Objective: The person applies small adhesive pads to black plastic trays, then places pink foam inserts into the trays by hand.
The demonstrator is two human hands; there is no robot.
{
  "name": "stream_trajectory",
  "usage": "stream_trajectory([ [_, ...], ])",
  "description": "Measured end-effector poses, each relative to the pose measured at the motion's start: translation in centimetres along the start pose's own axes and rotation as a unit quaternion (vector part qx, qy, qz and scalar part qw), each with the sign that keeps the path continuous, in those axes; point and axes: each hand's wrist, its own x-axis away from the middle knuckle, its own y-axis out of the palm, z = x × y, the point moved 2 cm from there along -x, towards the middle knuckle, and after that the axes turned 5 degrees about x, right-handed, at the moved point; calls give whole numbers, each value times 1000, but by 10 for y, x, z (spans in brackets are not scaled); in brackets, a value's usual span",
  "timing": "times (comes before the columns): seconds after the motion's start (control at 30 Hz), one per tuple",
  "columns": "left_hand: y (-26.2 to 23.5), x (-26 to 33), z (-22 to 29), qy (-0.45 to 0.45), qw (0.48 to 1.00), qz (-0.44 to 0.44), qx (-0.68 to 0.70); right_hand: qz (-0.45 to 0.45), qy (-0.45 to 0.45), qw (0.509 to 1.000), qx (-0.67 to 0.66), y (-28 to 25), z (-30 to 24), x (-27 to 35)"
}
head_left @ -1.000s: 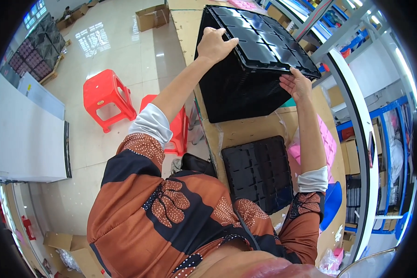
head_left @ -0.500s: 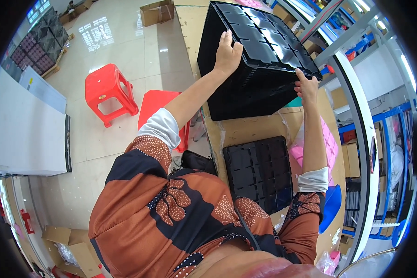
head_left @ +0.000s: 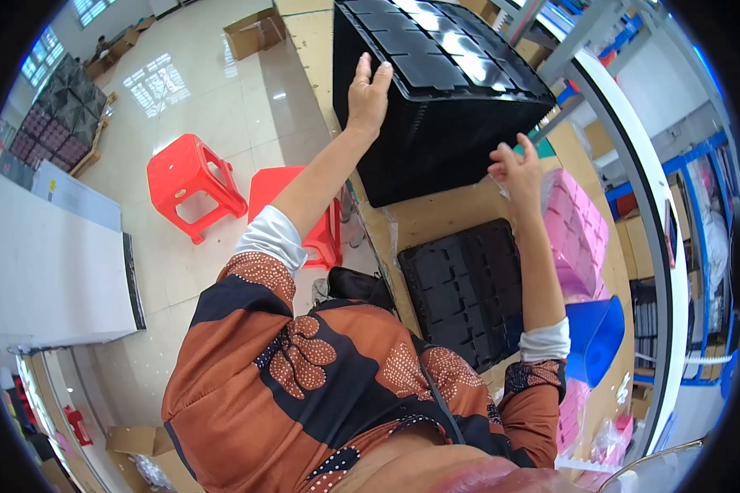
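A tall black stack of what look like plastic trays (head_left: 436, 62) stands on the table, its glossy top marked with raised squares. By its near left corner is my left hand (head_left: 367, 100), open with thumb and fingers apart; I cannot tell if it still touches the side. My right hand (head_left: 518, 171) hovers open in front of the stack's near right side, apart from it and holding nothing. Closer to me a single black panelled tray (head_left: 462, 287) lies on the table, partly hidden by my right forearm and clothing.
Pink panelled trays (head_left: 574, 230) and a blue plastic bin (head_left: 592, 333) stand to the right. Two red stools (head_left: 191, 185) are on the floor at left. A white frame post (head_left: 645, 205) rises beyond the table's right edge. A cardboard box (head_left: 255, 34) sits at the far left.
Both hands have come off the stack's top edges; the right has drawn back and opened. The view has shifted, revealing more of the pink trays and blue bin.
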Motion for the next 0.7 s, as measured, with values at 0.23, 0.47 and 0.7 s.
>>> stream_trajectory([
  [0.23, 8, 77, 27, 158, 973, -103, -134, 88, -87, 989, 79, -55, 25, 165],
  [0.47, 62, 159, 2, 135, 910, -390, -51, 453, -100, 840, 281, -130, 21, 304],
  [0.7, 167, 244, -4, -70, 815, -571, 64, 730, -27, 573, 371, -181, 43, 397],
])
